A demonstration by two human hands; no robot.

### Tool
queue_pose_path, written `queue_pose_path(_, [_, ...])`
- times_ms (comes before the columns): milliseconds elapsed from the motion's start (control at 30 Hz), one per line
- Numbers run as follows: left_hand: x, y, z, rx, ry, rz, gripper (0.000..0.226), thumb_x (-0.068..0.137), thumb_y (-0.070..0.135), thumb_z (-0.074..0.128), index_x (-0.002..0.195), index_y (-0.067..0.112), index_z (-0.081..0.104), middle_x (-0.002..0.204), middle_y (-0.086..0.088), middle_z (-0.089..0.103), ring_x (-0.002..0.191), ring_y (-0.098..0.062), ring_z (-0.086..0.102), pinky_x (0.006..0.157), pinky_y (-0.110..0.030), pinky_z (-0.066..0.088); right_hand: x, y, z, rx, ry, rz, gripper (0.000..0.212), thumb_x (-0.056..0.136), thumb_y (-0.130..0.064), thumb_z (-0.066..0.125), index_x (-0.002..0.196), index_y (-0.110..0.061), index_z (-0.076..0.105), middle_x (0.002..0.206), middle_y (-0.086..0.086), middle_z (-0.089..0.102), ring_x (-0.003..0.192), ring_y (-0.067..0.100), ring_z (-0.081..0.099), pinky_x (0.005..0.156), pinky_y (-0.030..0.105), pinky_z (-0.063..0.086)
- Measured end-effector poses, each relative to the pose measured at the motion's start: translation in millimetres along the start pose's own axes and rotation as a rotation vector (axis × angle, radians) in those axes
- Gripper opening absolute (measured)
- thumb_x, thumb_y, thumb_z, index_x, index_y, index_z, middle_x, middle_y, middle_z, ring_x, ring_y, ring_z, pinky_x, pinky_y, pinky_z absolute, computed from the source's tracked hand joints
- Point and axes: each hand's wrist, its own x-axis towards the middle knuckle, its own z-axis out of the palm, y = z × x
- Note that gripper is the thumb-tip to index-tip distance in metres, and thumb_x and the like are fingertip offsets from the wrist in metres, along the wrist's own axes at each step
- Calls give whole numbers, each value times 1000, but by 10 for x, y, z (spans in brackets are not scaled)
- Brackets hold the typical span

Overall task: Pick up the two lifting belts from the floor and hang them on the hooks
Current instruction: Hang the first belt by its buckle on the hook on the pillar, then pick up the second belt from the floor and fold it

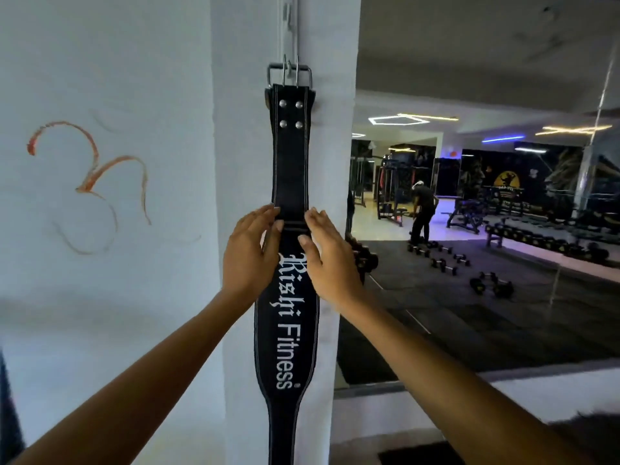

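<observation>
A black lifting belt point(290, 156) with white lettering hangs straight down a white pillar, its metal buckle point(290, 74) caught on a hook point(290, 63). A second hook point(288, 15) sits higher on the pillar with nothing on it. My left hand point(250, 255) rests against the belt's left edge at mid-height, fingers spread. My right hand point(330, 258) lies against the right edge at the same height, fingers apart, thumb on the belt face. Neither hand is closed around the belt. No second belt is in view.
A white wall point(100, 263) with an orange painted symbol point(89, 182) is to the left. On the right a large mirror point(486, 213) reflects a gym floor with several dumbbells point(446, 263), machines and a person bending over.
</observation>
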Motion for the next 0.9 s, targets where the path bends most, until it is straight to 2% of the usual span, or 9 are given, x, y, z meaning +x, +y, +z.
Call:
queue_pose_path(100, [-573, 104, -54, 83, -42, -55, 30, 98, 29, 46, 117, 14, 65, 116, -6, 70, 105, -22, 62, 84, -29, 46, -575, 52, 14, 58, -56, 47, 44, 100, -21, 49, 141, -7, 45, 151, 10, 44, 144, 21, 34, 116, 23, 23])
queue_pose_path(167, [-1010, 123, -60, 111, -61, -138, 31, 98, 31, 45, 114, 15, 66, 111, -5, 71, 98, -22, 64, 79, -31, 50, -997, 97, 38, 119, -100, 86, 41, 98, -18, 52, 137, -5, 50, 145, 12, 50, 139, 23, 42, 115, 28, 32])
queue_pose_path(267, [-1762, 152, -54, 124, -108, -325, 32, 98, 33, 44, 110, 15, 67, 107, -4, 72, 93, -21, 65, 76, -34, 54, -1703, 156, 69, 210, -203, 180, 37, 96, -13, 56, 132, -4, 54, 138, 13, 57, 128, 23, 52, 107, 26, 40])
queue_pose_path(500, [-3572, 385, -139, 148, -270, -880, 27, 95, 26, 48, 91, 8, 68, 80, -8, 70, 72, -25, 63, 66, -34, 49, -3349, 225, 194, 277, -566, 467, 34, 96, -17, 57, 128, -6, 58, 132, 11, 62, 123, 24, 56, 100, 19, 36])
queue_pose_path(600, [-4252, 468, -229, 118, -335, -1097, 25, 94, 23, 51, 97, 6, 69, 85, -12, 72, 71, -23, 63, 64, -28, 46, -3980, 232, 241, 267, -714, 544, 33, 95, -17, 58, 126, -7, 60, 129, 9, 64, 121, 24, 58, 103, 28, 42])
queue_pose_path(700, [-4858, 541, -379, 112, -378, -1258, 23, 94, 18, 53, 96, 0, 68, 82, -13, 70, 64, -18, 60, 53, -14, 43, -4483, 245, 319, 228, -840, 590, 32, 95, -15, 57, 125, -5, 60, 130, 10, 63, 124, 24, 56, 104, 29, 41])
queue_pose_path(733, [-5049, 537, -437, 120, -401, -1302, 23, 94, 17, 54, 95, -1, 68, 81, -14, 69, 62, -17, 58, 54, -15, 44, -4630, 236, 350, 219, -871, 613, 32, 95, -14, 57, 125, -4, 61, 131, 11, 63, 125, 24, 56, 104, 29, 41])
queue_pose_path(833, [-5567, 443, -615, 112, -473, -1430, 24, 92, 17, 55, 91, -3, 68, 87, -24, 71, 69, -24, 59, 68, -37, 52, -5056, 181, 458, 179, -940, 653, 29, 94, -10, 58, 121, -1, 63, 127, 15, 65, 121, 28, 58, 101, 30, 42])
queue_pose_path(900, [-5890, 371, -699, 85, -494, -1514, 24, 91, 16, 54, 89, -4, 68, 86, -28, 71, 70, -24, 58, 71, -45, 54, -5355, 157, 554, 155, -1016, 687, 28, 92, -9, 59, 118, 0, 64, 123, 16, 66, 118, 29, 60, 99, 31, 44])
